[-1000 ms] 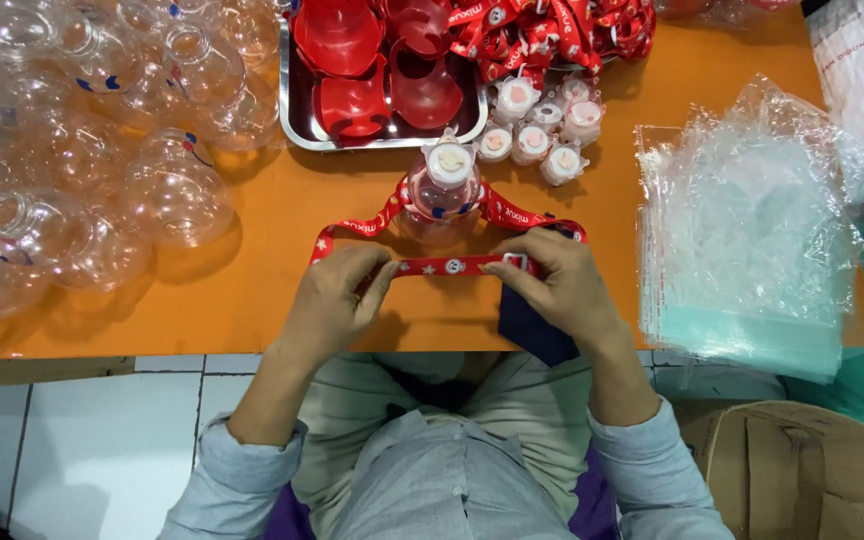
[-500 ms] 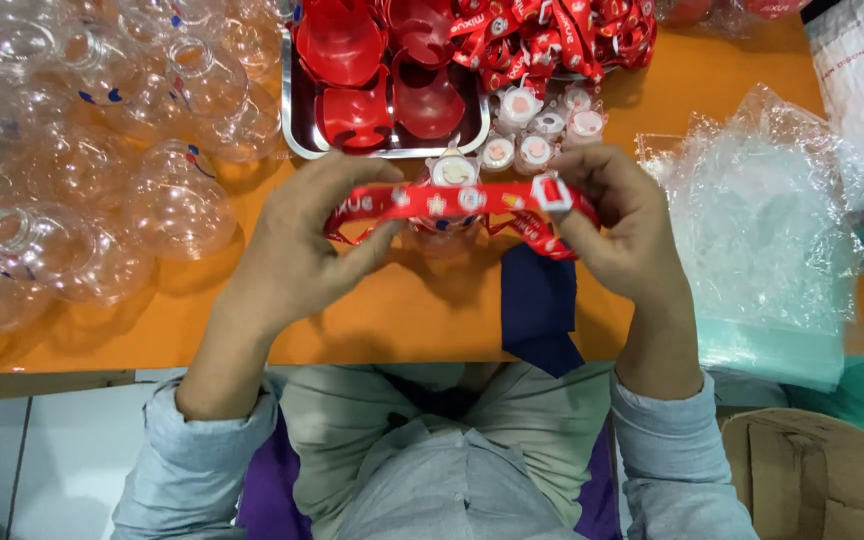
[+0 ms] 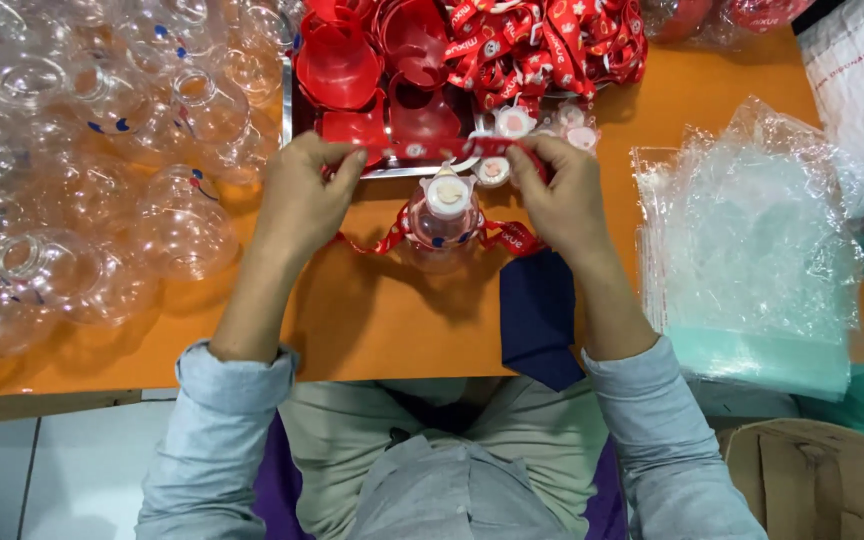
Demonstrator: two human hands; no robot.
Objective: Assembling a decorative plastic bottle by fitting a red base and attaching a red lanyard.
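A red strap (image 3: 432,150) is stretched flat between both hands. The left hand (image 3: 302,195) pinches one end and the right hand (image 3: 557,190) pinches the other end. Just below the hands, a small clear bottle (image 3: 444,215) with a white cap stands on the orange table (image 3: 372,320). Above the hands sits a tray (image 3: 287,110) of red cups. Left of the left hand lie many clear bottles (image 3: 82,170). Right of the right hand lies a pile of clear bags (image 3: 752,250).
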